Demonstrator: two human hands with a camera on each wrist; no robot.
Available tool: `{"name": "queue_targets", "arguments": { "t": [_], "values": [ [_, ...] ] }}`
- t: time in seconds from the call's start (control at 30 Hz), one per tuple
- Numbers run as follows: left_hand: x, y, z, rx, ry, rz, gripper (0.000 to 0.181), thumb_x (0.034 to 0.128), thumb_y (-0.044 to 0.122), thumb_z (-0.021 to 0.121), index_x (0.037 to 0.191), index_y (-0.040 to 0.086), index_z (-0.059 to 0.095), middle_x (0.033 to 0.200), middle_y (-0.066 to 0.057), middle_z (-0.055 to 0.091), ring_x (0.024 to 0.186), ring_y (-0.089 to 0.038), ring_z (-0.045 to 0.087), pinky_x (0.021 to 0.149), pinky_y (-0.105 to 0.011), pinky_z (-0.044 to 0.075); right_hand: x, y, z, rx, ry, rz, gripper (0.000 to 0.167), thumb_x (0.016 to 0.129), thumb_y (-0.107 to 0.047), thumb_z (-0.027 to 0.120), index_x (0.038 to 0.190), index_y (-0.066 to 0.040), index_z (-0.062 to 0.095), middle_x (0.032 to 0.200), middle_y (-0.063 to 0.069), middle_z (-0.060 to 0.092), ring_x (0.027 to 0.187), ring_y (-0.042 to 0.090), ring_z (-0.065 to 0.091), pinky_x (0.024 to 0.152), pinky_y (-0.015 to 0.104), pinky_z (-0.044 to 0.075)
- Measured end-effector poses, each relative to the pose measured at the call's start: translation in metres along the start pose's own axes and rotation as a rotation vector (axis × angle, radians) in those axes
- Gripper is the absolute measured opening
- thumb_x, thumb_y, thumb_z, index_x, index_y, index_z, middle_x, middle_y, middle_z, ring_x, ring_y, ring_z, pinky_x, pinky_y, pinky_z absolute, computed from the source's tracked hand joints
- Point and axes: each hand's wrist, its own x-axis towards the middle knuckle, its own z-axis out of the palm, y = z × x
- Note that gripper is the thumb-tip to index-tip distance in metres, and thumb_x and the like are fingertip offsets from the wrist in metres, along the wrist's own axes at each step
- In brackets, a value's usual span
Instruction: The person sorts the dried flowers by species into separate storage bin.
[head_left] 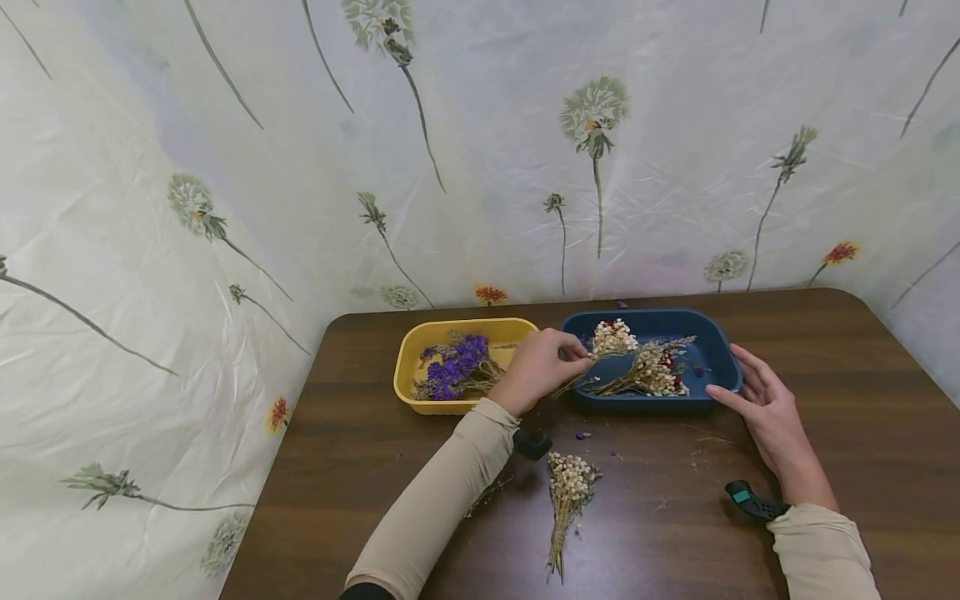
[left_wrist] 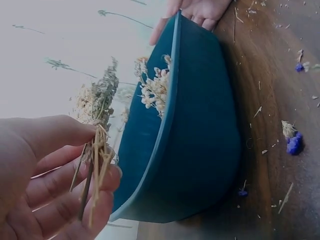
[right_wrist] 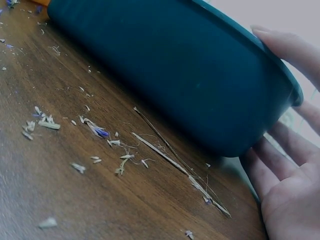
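My left hand pinches the stems of a small bunch of dried white flowers over the left part of the blue tray. In the left wrist view, thumb and fingertips close on the thin stems, with the flower heads above. My right hand holds the right end of the blue tray, its thumb at the front corner and its fingers round the outside, as the right wrist view also shows. More dried white flowers with red bits lie inside that tray.
A yellow tray with purple dried flowers stands left of the blue one. A tied bunch of white dried flowers lies on the brown table in front. Stem bits and petals are scattered nearby. A floral cloth hangs behind.
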Motion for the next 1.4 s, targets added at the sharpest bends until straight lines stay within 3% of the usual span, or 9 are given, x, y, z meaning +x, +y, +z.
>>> {"name": "queue_targets", "arguments": {
  "t": [0.3, 0.57, 0.77, 1.03, 1.23, 1.4],
  "values": [
    [0.025, 0.005, 0.011, 0.129, -0.002, 0.027, 0.016, 0.0989, 0.032, 0.071, 0.098, 0.021, 0.082, 0.085, 0.01, 0.077, 0.071, 0.002, 0.061, 0.063, -0.012, 0.045, 0.001, 0.0, -0.001, -0.005, 0.011, 0.011, 0.076, 0.098, 0.003, 0.066, 0.163, -0.018, 0.033, 0.168, 0.002, 0.033, 0.123, -0.005, 0.055, 0.091, 0.004, 0.049],
    [0.043, 0.011, 0.02, 0.225, -0.062, -0.022, 0.014, 0.0993, 0.034, 0.071, 0.098, 0.025, 0.082, 0.087, 0.013, 0.075, 0.069, 0.0, 0.061, 0.061, -0.016, 0.047, 0.001, 0.0, 0.0, -0.022, 0.016, 0.016, 0.076, 0.098, 0.002, 0.066, 0.163, -0.018, 0.033, 0.169, 0.003, 0.032, 0.123, -0.004, 0.054, 0.091, 0.003, 0.049],
    [0.052, 0.015, 0.034, 0.305, -0.127, -0.012, 0.014, 0.1002, 0.035, 0.069, 0.095, 0.027, 0.079, 0.087, 0.015, 0.074, 0.067, -0.002, 0.059, 0.06, -0.018, 0.047, 0.001, -0.002, 0.0, -0.025, 0.011, 0.017, 0.076, 0.097, 0.002, 0.067, 0.163, -0.018, 0.033, 0.17, 0.004, 0.031, 0.124, -0.004, 0.054, 0.092, 0.003, 0.049],
    [0.057, 0.017, 0.048, 0.354, -0.255, -0.008, 0.015, 0.1038, 0.033, 0.063, 0.103, 0.026, 0.077, 0.085, 0.013, 0.068, 0.069, -0.005, 0.059, 0.063, -0.02, 0.047, 0.001, -0.003, 0.001, -0.039, 0.013, 0.035, 0.076, 0.098, 0.0, 0.067, 0.163, -0.019, 0.033, 0.171, 0.003, 0.029, 0.125, -0.005, 0.053, 0.091, 0.002, 0.048],
    [0.057, 0.017, 0.054, 0.396, -0.301, 0.005, 0.018, 0.1055, 0.033, 0.06, 0.107, 0.027, 0.077, 0.083, 0.012, 0.067, 0.069, -0.007, 0.059, 0.063, -0.022, 0.047, 0.001, -0.001, 0.0, -0.013, -0.001, 0.005, 0.075, 0.098, 0.003, 0.065, 0.163, -0.017, 0.033, 0.168, 0.003, 0.033, 0.124, -0.004, 0.054, 0.092, 0.004, 0.049],
    [0.056, 0.018, 0.059, 0.502, -0.314, 0.061, 0.021, 0.1065, 0.034, 0.058, 0.108, 0.029, 0.078, 0.087, 0.013, 0.071, 0.073, -0.005, 0.06, 0.07, -0.023, 0.05, 0.001, 0.0, -0.001, 0.001, 0.001, -0.003, 0.075, 0.098, 0.004, 0.065, 0.162, -0.017, 0.033, 0.167, 0.003, 0.035, 0.124, -0.003, 0.055, 0.092, 0.005, 0.05]
  ]
}}
